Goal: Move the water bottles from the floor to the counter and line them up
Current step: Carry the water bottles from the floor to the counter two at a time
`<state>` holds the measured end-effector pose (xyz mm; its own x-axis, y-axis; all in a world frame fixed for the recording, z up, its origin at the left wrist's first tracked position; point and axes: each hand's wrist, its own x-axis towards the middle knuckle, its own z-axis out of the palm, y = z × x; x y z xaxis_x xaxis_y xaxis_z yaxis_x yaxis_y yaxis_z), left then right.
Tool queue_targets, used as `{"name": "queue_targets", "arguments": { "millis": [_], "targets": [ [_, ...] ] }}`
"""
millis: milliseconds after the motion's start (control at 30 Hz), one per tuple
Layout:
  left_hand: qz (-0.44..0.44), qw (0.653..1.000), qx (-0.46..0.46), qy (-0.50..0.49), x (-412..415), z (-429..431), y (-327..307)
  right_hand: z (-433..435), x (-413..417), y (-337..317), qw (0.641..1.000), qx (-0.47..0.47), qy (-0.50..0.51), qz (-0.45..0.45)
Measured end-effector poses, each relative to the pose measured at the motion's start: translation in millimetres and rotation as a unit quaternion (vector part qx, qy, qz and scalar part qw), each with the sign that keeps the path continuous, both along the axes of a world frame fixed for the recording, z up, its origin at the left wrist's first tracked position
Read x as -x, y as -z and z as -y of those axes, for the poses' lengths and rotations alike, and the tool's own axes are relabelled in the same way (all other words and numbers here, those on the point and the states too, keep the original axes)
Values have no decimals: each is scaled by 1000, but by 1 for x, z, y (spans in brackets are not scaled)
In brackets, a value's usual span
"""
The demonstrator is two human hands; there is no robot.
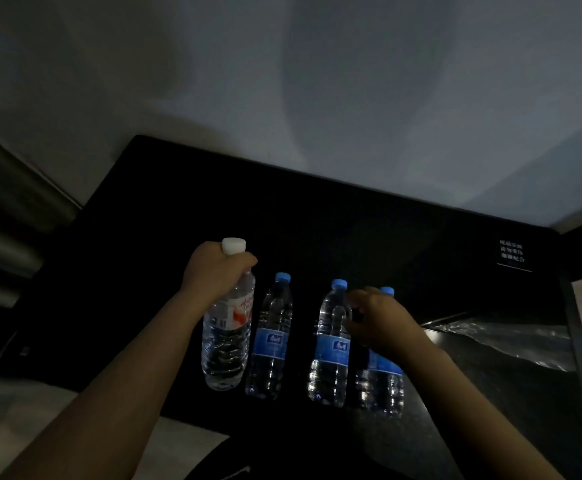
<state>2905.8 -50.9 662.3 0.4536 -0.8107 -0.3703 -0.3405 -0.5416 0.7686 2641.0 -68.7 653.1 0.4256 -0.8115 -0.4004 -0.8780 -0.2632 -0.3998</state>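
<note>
Four plastic bottles stand upright, caps up, in a row on the glossy black counter (178, 220). The left hand (218, 268) grips the neck of the one white-capped red-labelled clear bottle (227, 334). Next come three blue-capped clear bottles (271, 341) (331, 344) (383, 375), and the right hand (376, 320) curls round the rightmost.

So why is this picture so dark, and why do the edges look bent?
Head view: dim room, so the black counter loses detail; soft shadows on the wall; wide-angle lens bows the counter's edges; right hand at the rightmost bottle is blurred, left hand gripping the white-capped bottle sharper.

Seemingly a kitchenette: black counter (317, 230), printed notice (512, 252), white wall (282, 81)
</note>
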Motion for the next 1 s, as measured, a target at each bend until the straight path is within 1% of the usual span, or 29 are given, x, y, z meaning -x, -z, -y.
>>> {"name": "queue_targets", "arguments": {
  "millis": [133,267,433,467,567,767,867,1000],
  "targets": [
    [18,998,-54,0,-21,11,30,-10,-23,-3,998,1,-59,-25],
    [11,994,-105,-1,-34,19,59,-20,-40,1,996,-13,-80,-45],
    [-55,988,-145,1,-45,35,85,-24,-46,3,997,-11,-63,-53],
    [-56,987,-152,7,-46,39,89,-24,-45,3,997,-9,-57,-51],
    [-16,985,-172,32,-44,47,98,-26,-44,0,998,-12,-47,-49],
    [39,977,-204,50,-40,56,118,-29,-50,-4,998,-18,-33,-56],
    [86,972,-209,67,-39,60,122,-29,-53,-4,998,-20,-27,-59],
    [126,964,-212,99,-39,59,130,-29,-56,-1,998,-20,-18,-58]
  ]
}}
